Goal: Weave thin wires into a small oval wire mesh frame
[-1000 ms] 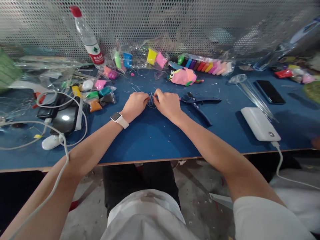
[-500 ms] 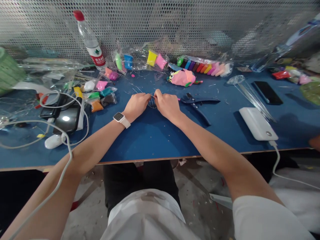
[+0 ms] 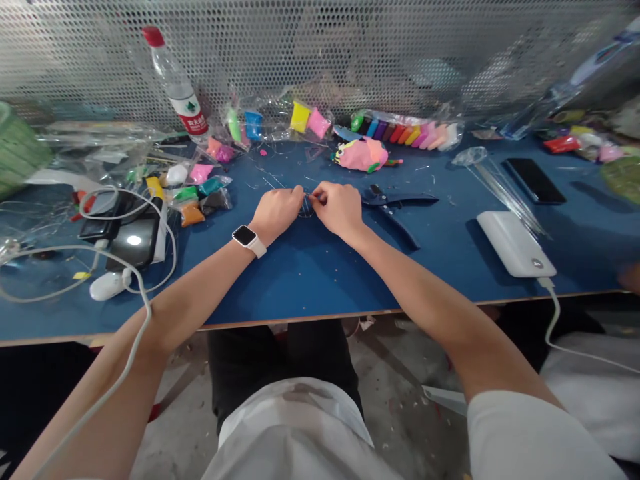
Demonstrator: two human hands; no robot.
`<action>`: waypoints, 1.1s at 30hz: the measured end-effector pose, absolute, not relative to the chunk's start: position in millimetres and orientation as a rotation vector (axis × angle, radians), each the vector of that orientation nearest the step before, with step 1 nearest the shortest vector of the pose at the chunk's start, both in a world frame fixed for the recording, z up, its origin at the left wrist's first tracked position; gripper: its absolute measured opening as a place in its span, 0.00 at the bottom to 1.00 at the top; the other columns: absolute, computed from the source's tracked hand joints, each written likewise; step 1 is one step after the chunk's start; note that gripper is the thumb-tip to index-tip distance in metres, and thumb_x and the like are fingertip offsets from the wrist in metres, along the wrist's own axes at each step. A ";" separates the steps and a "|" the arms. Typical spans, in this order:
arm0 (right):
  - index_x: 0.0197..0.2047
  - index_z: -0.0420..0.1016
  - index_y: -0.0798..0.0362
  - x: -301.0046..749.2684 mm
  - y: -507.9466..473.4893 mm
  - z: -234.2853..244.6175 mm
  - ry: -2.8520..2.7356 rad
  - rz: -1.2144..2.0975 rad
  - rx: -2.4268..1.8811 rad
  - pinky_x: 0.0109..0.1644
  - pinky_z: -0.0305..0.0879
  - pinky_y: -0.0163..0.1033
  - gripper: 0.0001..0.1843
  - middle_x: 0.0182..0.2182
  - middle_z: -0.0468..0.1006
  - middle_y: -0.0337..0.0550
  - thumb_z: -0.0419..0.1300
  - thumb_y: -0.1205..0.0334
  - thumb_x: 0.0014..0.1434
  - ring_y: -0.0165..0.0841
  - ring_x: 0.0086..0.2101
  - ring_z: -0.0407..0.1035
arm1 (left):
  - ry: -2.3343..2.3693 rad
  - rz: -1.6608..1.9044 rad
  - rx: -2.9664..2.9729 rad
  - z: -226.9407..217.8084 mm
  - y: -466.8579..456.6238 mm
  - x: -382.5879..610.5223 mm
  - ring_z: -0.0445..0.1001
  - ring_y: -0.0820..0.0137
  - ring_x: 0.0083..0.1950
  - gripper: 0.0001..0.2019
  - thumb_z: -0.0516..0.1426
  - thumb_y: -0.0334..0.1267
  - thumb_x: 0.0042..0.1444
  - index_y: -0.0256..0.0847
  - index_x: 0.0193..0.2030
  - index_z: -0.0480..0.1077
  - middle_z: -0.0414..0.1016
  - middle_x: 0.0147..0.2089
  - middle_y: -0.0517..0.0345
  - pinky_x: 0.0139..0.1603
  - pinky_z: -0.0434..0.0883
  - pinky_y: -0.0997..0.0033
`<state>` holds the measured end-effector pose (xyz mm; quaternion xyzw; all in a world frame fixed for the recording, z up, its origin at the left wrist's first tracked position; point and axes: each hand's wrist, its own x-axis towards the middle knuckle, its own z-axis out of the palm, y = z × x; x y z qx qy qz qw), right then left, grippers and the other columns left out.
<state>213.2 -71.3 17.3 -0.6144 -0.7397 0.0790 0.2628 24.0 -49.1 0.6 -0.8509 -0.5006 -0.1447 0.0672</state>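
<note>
Both hands meet over the blue table [image 3: 300, 280], their fingers pinched round a small frame of thin bent wire [image 3: 306, 212]. My left hand [image 3: 278, 212], with a watch [image 3: 245, 235] on its wrist, grips the wire's left side, and loose wire ends stick out behind it. On the other side my right hand [image 3: 340, 208] pinches the wire between thumb and fingertips. My fingers hide much of the wire. Just right of my right hand lie dark blue pliers [image 3: 395, 201], handles spread. A pink clay figure [image 3: 363, 155] with eyes lies behind them.
Clay packets [image 3: 190, 213] and a water bottle [image 3: 183, 100] are at the left and back. Clay sticks [image 3: 400, 130] line the mesh panel. A power bank [image 3: 517, 247], phone [image 3: 534, 180] and bundled wires [image 3: 505, 190] lie right. A white cable [image 3: 140, 327] crosses my left forearm.
My right hand has turned slightly, and its thumb and forefinger have shifted on the wire. My left hand keeps almost the same place. The view has moved a little.
</note>
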 end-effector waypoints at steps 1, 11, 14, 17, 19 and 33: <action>0.47 0.88 0.50 212.4 -71.6 17.1 -1.998 0.209 -1.665 0.49 0.72 0.48 0.09 0.40 0.92 0.49 0.66 0.59 0.77 0.48 0.44 0.86 | -1.520 -0.429 -2.561 0.9 -49.6 25.3 0.85 0.55 0.41 0.16 0.50 0.36 0.83 0.36 0.51 0.80 0.86 0.42 0.38 0.42 0.74 0.59; 0.56 0.86 0.52 207.9 -75.0 12.3 -2.062 0.093 -1.687 0.48 0.69 0.49 0.16 0.44 0.92 0.54 0.57 0.56 0.83 0.52 0.46 0.85 | -1.479 -0.479 -2.517 -1.4 -50.5 25.9 0.86 0.58 0.41 0.14 0.52 0.34 0.82 0.37 0.51 0.80 0.87 0.40 0.41 0.40 0.73 0.63; 0.57 0.86 0.52 209.1 -77.5 14.3 -2.097 0.100 -1.678 0.49 0.69 0.50 0.14 0.44 0.92 0.55 0.59 0.59 0.81 0.53 0.47 0.85 | -1.494 -0.450 -2.527 1.4 -52.7 25.0 0.86 0.56 0.41 0.14 0.51 0.35 0.83 0.37 0.53 0.79 0.87 0.40 0.39 0.39 0.73 0.62; 0.56 0.86 0.51 210.0 -79.5 17.0 -2.118 0.110 -1.670 0.50 0.69 0.50 0.12 0.43 0.92 0.54 0.61 0.63 0.78 0.53 0.47 0.85 | -1.467 -0.452 -2.577 4.1 -55.9 20.9 0.85 0.57 0.40 0.15 0.50 0.35 0.82 0.37 0.53 0.79 0.86 0.40 0.40 0.40 0.74 0.62; 0.55 0.87 0.50 211.0 -79.2 18.3 -2.118 0.120 -1.662 0.50 0.70 0.50 0.11 0.42 0.92 0.52 0.62 0.63 0.78 0.52 0.46 0.85 | -1.449 -0.503 -2.640 5.7 -58.3 16.0 0.85 0.58 0.39 0.13 0.52 0.36 0.82 0.38 0.53 0.79 0.87 0.41 0.42 0.41 0.75 0.62; 0.48 0.90 0.46 222.3 -71.2 23.1 -2.029 0.299 -1.522 0.52 0.75 0.49 0.07 0.41 0.93 0.44 0.67 0.61 0.76 0.45 0.44 0.86 | -1.132 -0.810 -3.006 19.5 -54.1 -19.4 0.81 0.62 0.48 0.09 0.60 0.34 0.72 0.41 0.51 0.84 0.80 0.53 0.47 0.53 0.79 0.60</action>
